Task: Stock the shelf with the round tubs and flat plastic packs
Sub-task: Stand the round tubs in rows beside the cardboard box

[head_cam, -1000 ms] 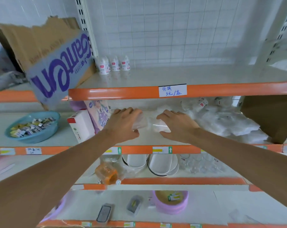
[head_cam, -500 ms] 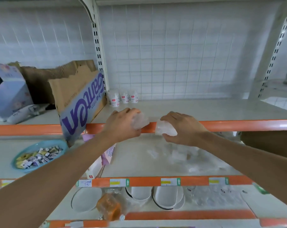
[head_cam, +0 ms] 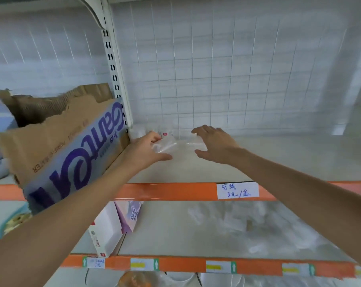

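Observation:
Both my hands reach onto the upper shelf (head_cam: 278,160), near its back left corner. My left hand (head_cam: 147,151) pinches a clear plastic pack (head_cam: 165,145) between thumb and fingers. My right hand (head_cam: 213,143) curves round a second clear plastic pack (head_cam: 191,142), thumb below and fingers above. The two packs sit side by side, low over the shelf surface. Small white round tubs (head_cam: 138,131) with red labels stand against the back grid just behind my left hand, partly hidden by it. A blurred pile of clear packs (head_cam: 258,230) lies on the shelf below.
A torn cardboard box (head_cam: 67,154) with purple lettering leans at the left of the upright post (head_cam: 115,75). An orange shelf edge carries a handwritten price label (head_cam: 237,190). White and lilac boxes (head_cam: 111,226) stand on the lower shelf at the left. White bowls show at the bottom.
Both hands have lifted the clear packs from the middle shelf up over the orange edge and moved them back onto the upper shelf, close to the white tubs. My view has tilted upward.

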A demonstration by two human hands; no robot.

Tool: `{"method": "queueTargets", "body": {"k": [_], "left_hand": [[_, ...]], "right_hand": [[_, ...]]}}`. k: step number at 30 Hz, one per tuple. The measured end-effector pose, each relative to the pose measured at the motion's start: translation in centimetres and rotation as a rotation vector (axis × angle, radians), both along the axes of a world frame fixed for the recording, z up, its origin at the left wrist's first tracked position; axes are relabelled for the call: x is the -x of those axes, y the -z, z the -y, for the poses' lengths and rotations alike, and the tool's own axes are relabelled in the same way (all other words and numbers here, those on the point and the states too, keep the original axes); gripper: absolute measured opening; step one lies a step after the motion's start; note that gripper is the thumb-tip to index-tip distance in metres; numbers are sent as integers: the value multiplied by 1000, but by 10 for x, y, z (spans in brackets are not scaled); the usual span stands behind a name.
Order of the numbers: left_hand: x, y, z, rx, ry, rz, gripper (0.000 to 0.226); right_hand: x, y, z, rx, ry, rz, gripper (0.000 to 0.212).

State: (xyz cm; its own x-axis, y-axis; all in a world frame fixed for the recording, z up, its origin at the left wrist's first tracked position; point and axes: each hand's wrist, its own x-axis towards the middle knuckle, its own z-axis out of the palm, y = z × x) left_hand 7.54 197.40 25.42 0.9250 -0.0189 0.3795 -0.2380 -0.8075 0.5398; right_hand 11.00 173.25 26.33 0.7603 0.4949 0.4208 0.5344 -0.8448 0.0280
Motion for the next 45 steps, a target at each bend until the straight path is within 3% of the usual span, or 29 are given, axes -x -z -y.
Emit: {"method": "queueTargets", "body": {"k": [9,19,22,24,28,33,35,40,45], "left_hand": [[-81,16,23,46,53,31,57],[-133,16,20,110,181,-11,65],[-134,28,17,154,210,-40,72],[-133,31,11,151,217,-62,64],[-133,29,0,126,265,-109,51],[-132,25,-4,135,316,-108,52],[-130,23,-5,124,320,-79,52],[-130,16,-9,137,354,2,56],[-132,17,-14,103,362,62,64]], "right_hand": [[-92,31,7,-209,103,-72,55],[-116,49,19,-369,68,-157,54],[-118,43,23,-472,22,-59,43],[-116,38,21,-573,-1,-4,28],[-110,20,2,-613,-112,-69,10],[-106,6,-39,-437,-124,-398,42],[-103,7,-53,-500,-106,-484,45],[-95,23,-61,-607,-130,-560,29],[-94,30,-53,-727,-73,-686,58]]}}
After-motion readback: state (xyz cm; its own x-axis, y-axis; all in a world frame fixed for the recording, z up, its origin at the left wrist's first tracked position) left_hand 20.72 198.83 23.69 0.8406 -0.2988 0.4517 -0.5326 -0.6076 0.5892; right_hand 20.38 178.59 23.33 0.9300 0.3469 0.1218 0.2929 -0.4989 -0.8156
